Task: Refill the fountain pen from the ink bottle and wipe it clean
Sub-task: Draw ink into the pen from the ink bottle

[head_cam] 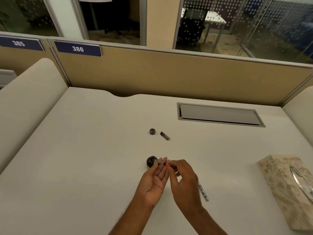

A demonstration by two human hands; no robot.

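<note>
The open ink bottle [150, 162], dark glass with a yellow label, stands on the white desk [84, 158]. The pen's front section [160, 162], thin with a red end, points its nib into the bottle mouth. My left hand [156, 177], palm up, supports the section with its fingertips. My right hand [182, 175] pinches the red end between thumb and fingers. The bottle cap [152, 131] and a short dark pen part [165, 135] lie farther back. A silver pen barrel [203, 192] lies just right of my right hand.
A patterned tissue box [288, 187] sits at the right edge of the desk. A grey cable hatch [220, 114] is set into the desk at the back right. Beige partitions [169, 77] wall in the back and sides.
</note>
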